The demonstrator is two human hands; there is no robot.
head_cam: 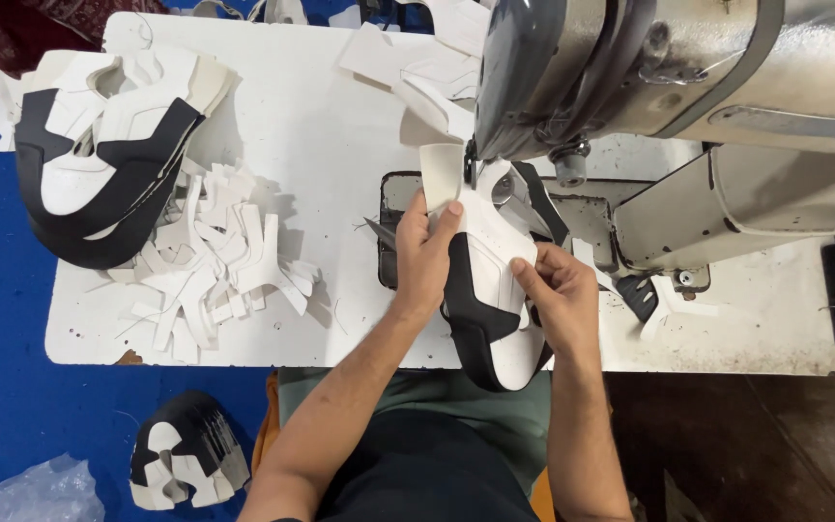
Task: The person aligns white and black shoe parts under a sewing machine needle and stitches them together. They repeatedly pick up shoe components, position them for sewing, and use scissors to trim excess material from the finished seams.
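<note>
both hands [490,275] hold shoe upper [488,290] lengthwise toward sewing machine [630,77].

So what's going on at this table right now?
A person is feeding a black and white shoe upper under the head of a grey industrial sewing machine. The left hand presses the piece near the needle and the right hand steadies its other edge. On the white table lie a heap of white cut pieces and a stack of finished uppers.
</note>
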